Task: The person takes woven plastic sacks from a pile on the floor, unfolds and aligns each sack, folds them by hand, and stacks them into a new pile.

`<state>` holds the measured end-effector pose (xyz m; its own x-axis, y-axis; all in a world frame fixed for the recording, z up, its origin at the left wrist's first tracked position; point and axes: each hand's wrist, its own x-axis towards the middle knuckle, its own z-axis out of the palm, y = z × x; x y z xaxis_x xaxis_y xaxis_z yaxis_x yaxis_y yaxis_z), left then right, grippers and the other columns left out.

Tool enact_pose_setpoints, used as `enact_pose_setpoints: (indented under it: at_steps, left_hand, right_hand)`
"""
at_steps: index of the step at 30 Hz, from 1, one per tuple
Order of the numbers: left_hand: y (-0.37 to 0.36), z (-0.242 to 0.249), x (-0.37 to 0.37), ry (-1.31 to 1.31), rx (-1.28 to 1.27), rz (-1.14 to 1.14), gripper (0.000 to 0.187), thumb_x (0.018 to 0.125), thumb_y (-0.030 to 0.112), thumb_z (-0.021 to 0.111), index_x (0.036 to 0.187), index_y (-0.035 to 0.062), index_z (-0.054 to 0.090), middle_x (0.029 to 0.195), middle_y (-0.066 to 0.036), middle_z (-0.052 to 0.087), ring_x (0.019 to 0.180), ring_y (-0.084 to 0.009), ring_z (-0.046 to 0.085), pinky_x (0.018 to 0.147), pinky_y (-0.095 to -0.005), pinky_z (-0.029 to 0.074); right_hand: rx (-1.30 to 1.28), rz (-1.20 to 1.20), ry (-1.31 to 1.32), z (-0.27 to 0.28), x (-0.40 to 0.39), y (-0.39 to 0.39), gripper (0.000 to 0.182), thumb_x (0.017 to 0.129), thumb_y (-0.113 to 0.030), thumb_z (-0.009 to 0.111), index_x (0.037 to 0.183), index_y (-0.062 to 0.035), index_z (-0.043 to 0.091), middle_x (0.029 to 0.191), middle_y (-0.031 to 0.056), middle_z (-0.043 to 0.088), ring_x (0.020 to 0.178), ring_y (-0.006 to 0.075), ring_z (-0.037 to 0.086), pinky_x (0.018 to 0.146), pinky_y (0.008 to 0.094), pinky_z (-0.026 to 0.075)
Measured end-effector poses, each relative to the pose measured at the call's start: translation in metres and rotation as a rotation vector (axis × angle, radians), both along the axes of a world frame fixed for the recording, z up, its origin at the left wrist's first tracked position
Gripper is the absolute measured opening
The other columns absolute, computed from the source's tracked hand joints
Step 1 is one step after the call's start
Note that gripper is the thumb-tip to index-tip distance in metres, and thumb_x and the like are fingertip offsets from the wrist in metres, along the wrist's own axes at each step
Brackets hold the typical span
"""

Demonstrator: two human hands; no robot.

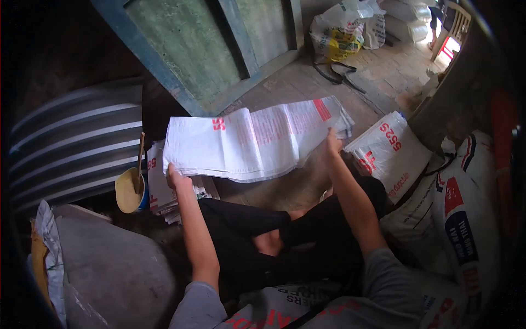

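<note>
A white woven sack with red print is stretched out flat in front of me, above my crossed legs. My left hand grips its near left corner. At the right end, my right hand closes around the edge, where several layers show. Below my left hand lies a stack of similar folded sacks, partly covered by the held one. Close to my right hand is another pile of folded sacks marked 552S.
A wooden-framed green panel leans ahead. Left are corrugated sheeting and a scoop-like container with a stick. Filled sacks crowd the right. A plastic bag and a black strap lie farther off.
</note>
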<state>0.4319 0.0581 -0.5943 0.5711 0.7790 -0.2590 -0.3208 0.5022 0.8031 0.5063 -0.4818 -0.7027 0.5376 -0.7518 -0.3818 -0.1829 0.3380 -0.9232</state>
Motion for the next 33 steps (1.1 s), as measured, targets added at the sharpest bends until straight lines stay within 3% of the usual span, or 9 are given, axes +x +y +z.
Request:
enact_pose_setpoints:
  at_steps: [4, 7, 10, 12, 15, 22, 24, 28, 33]
  left_hand:
    - [-0.018, 0.070, -0.010, -0.044, 0.171, 0.148, 0.054, 0.092, 0.020, 0.062, 0.132, -0.0117, 0.046, 0.128, -0.026, 0.058, 0.107, -0.0365, 0.065, 0.087, -0.0460, 0.059]
    - [0.091, 0.003, 0.027, -0.281, 0.081, 0.103, 0.050, 0.093, 0.022, 0.063, 0.124, -0.0148, 0.052, 0.124, -0.027, 0.059, 0.107, -0.0385, 0.065, 0.085, -0.0487, 0.059]
    - [0.069, 0.009, 0.021, -0.212, 0.067, 0.180, 0.047, 0.092, 0.020, 0.065, 0.121, -0.0152, 0.054, 0.121, -0.026, 0.062, 0.106, -0.0367, 0.065, 0.086, -0.0468, 0.059]
    - [0.051, 0.013, 0.020, -0.221, 0.034, 0.176, 0.045, 0.091, 0.019, 0.067, 0.118, -0.0150, 0.057, 0.119, -0.024, 0.064, 0.103, -0.0342, 0.066, 0.084, -0.0441, 0.058]
    - [0.014, 0.047, 0.018, -0.029, 0.217, 0.239, 0.041, 0.090, 0.022, 0.071, 0.113, -0.0120, 0.062, 0.115, -0.021, 0.066, 0.096, -0.0283, 0.067, 0.082, -0.0369, 0.056]
    - [-0.043, 0.061, 0.011, 0.187, 1.015, 0.380, 0.034, 0.094, 0.024, 0.067, 0.109, -0.0065, 0.067, 0.104, -0.020, 0.071, 0.091, -0.0245, 0.070, 0.077, -0.0344, 0.055]
    - [-0.064, 0.066, 0.008, 0.015, 1.369, 0.392, 0.029, 0.096, 0.021, 0.063, 0.114, -0.0016, 0.068, 0.100, -0.017, 0.073, 0.084, -0.0276, 0.072, 0.074, -0.0360, 0.055]
    - [-0.129, 0.040, 0.001, -0.024, 1.286, -0.250, 0.027, 0.094, 0.016, 0.064, 0.117, 0.0023, 0.069, 0.109, -0.014, 0.072, 0.099, -0.0182, 0.070, 0.085, -0.0335, 0.054]
    - [-0.188, -0.016, -0.019, 0.378, 1.522, -1.204, 0.034, 0.097, 0.034, 0.056, 0.122, 0.0138, 0.067, 0.105, -0.015, 0.072, 0.089, -0.0322, 0.069, 0.082, -0.0395, 0.054]
  right_hand:
    - [-0.195, 0.009, -0.334, 0.090, 0.016, -0.053, 0.038, 0.089, -0.041, 0.063, 0.097, -0.0041, 0.066, 0.082, 0.0031, 0.057, 0.066, 0.0163, 0.050, 0.057, 0.0329, 0.043]
    - [-0.135, -0.021, -0.209, 0.143, 0.023, -0.136, 0.034, 0.091, -0.027, 0.059, 0.110, 0.0006, 0.060, 0.103, 0.0080, 0.062, 0.084, 0.0187, 0.058, 0.075, 0.0365, 0.048]
    - [-0.119, -0.381, -0.409, 0.176, 0.007, -0.157, 0.030, 0.091, -0.024, 0.060, 0.106, 0.0023, 0.061, 0.102, 0.0106, 0.063, 0.085, 0.0221, 0.062, 0.071, 0.0401, 0.053]
    - [-0.092, -0.141, -0.542, 0.121, 0.017, -0.219, 0.035, 0.094, -0.021, 0.059, 0.118, 0.0025, 0.053, 0.110, 0.0123, 0.061, 0.090, 0.0240, 0.063, 0.076, 0.0396, 0.053]
    - [-0.267, -0.413, -0.617, 0.122, 0.003, -0.173, 0.043, 0.095, -0.019, 0.059, 0.129, 0.0015, 0.042, 0.117, 0.0145, 0.058, 0.096, 0.0256, 0.061, 0.082, 0.0388, 0.052]
    - [-0.499, -0.219, -0.657, 0.148, -0.022, -0.075, 0.061, 0.094, -0.023, 0.063, 0.140, 0.0024, 0.031, 0.127, 0.0159, 0.054, 0.105, 0.0277, 0.058, 0.092, 0.0385, 0.045]
    - [-0.350, -0.086, -0.679, 0.143, -0.019, -0.072, 0.052, 0.094, -0.022, 0.063, 0.134, 0.0044, 0.044, 0.123, 0.0145, 0.059, 0.102, 0.0264, 0.059, 0.092, 0.0377, 0.045]
    - [-0.163, 0.113, -0.552, 0.148, -0.026, -0.079, 0.037, 0.093, -0.020, 0.062, 0.120, 0.0046, 0.058, 0.113, 0.0117, 0.063, 0.099, 0.0243, 0.060, 0.088, 0.0356, 0.045]
    - [-0.228, 0.166, -0.576, 0.125, -0.023, -0.083, 0.036, 0.092, -0.019, 0.063, 0.118, 0.0043, 0.061, 0.112, 0.0115, 0.065, 0.097, 0.0235, 0.062, 0.087, 0.0351, 0.047]
